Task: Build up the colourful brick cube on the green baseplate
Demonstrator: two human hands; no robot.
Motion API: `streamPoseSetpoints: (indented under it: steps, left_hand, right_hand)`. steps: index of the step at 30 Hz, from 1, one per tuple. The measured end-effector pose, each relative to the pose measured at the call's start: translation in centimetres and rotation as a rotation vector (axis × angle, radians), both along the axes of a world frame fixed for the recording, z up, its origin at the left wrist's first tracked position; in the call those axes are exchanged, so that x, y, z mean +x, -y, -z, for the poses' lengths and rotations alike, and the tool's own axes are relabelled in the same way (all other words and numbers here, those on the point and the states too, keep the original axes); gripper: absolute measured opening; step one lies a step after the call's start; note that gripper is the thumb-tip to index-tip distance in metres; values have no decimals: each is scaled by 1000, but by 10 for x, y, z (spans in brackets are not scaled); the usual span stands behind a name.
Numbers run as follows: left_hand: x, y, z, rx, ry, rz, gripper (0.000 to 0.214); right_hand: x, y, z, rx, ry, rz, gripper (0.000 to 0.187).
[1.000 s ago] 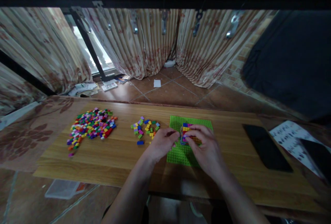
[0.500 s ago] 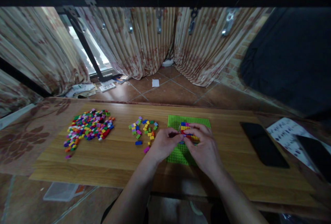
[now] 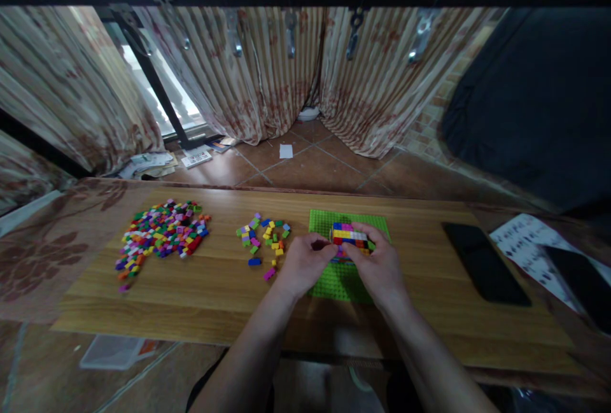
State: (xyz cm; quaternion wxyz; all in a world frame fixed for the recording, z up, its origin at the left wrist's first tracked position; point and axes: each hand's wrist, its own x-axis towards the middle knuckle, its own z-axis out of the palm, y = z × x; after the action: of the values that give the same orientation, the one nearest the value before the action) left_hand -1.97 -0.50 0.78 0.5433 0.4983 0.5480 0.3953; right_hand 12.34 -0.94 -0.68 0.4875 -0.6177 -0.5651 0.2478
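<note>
A small multicoloured brick block (image 3: 350, 235) stands on a green studded baseplate (image 3: 334, 279) in the middle of the wooden table (image 3: 229, 311). My right hand (image 3: 379, 270) grips the block from the near and right side, fingers curled round it. My left hand (image 3: 304, 264) is closed at the block's left end, thumb and fingertips pinched against it. What the left fingers pinch, if anything besides the block, is hidden. A small scatter of loose bricks (image 3: 263, 240) lies just left of my left hand.
A large heap of coloured bricks (image 3: 160, 233) lies at the table's left. A black phone (image 3: 484, 261) lies at the right, with printed paper (image 3: 534, 251) beyond it. Striped curtains and a tiled floor are behind the table. A black bar crosses the top.
Both hands have shifted slightly back on the baseplate, and the top row of the brick block now shows above my fingers. The view has tilted a little downward.
</note>
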Motion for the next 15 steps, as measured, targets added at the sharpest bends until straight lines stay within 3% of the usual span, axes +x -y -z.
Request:
streamPoseSetpoints:
  steps: [11, 15]
  left_hand:
    - [2, 1, 0, -29, 66, -38, 10]
    - [-9, 0, -5, -65, 165, -118, 7]
  right_hand:
    - [2, -1, 3, 12, -22, -8, 34]
    - [6, -2, 3, 52, -69, 82, 31]
